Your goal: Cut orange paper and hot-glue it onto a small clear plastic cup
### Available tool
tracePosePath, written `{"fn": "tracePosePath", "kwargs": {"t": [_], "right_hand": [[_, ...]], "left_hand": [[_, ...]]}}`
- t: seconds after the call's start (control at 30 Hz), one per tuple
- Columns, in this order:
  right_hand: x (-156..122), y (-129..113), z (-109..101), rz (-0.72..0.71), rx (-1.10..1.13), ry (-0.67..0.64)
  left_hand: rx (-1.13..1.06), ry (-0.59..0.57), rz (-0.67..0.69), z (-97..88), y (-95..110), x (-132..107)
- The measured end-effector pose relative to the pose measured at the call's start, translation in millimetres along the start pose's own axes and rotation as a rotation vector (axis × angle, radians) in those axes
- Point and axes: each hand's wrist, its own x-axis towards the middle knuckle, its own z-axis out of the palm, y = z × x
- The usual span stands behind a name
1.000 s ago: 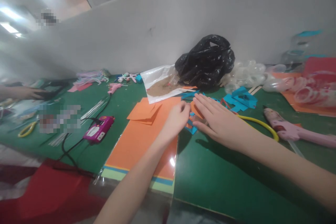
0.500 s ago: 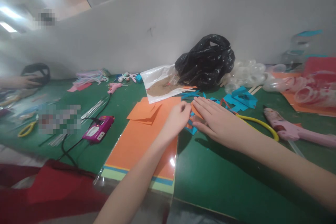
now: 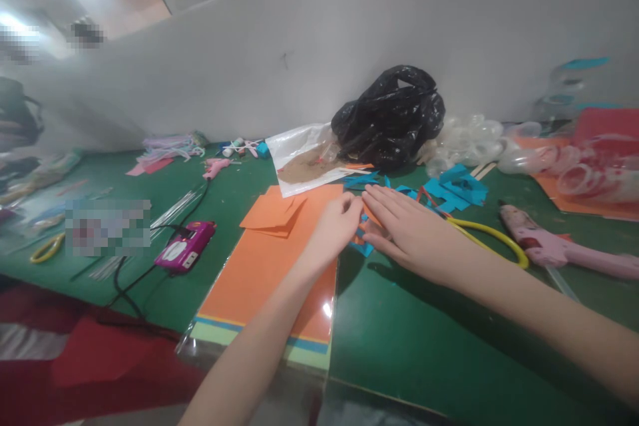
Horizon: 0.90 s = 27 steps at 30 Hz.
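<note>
Both my hands meet above the green table, around a small piece of orange paper (image 3: 373, 214) that they largely cover. My left hand (image 3: 340, 218) is closed in a pinch at the paper's left edge. My right hand (image 3: 407, 223) holds the piece between its long, straight fingers and its thumb; the far side of this grip is hidden. Below and behind the fingers lie blue paper scraps (image 3: 363, 247). Left of my hands, folded orange paper pieces (image 3: 272, 212) rest on a stack of coloured paper (image 3: 259, 273) in a clear sleeve.
A pink glue gun (image 3: 544, 246) and a yellow-handled tool (image 3: 499, 233) lie right. Behind are a black plastic bag (image 3: 392, 116), a bag of brown material (image 3: 304, 166) and clear plastic bottles (image 3: 574, 173). Left stand a purple power box (image 3: 186, 247) with cables and yellow-handled scissors (image 3: 47, 248).
My hands stay nearly still around the orange paper. At the far left, another person's hand and the dark item near it have left their former place.
</note>
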Motion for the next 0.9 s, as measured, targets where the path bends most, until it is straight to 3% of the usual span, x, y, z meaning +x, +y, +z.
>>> {"fn": "tracePosePath", "kwargs": {"t": [0.9], "right_hand": [[0.6, 0.2, 6.5, -0.032, -0.058, 0.065]], "left_hand": [[0.046, 0.008, 0.025, 0.1, -3.4, 1.5]]}}
